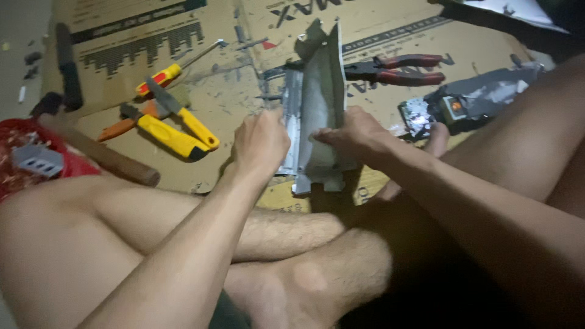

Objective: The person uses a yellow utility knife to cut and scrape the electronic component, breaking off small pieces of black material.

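Left hand (261, 141): fingers curled closed around the left edge of a grey sheet-metal piece (318, 97), knuckles toward the camera. Right hand (356, 133): fingers laid flatter and pressed on the right face of the same piece, thumb side gripping its edge. The metal piece is long and folded, held roughly upright between both hands, its notched lower end just above the crossed legs and its upper end tilted away over the cardboard sheet (231, 91) that covers the floor. On the cardboard right of the piece: red-handled pliers (396, 68), near but apart. Further right: a dark broken device (469, 100). Left of the hands: yellow-handled snips (173, 128), a yellow-and-red screwdriver (167, 76) and a wooden handle (100, 155). Far left edge: a red basket (24, 152).
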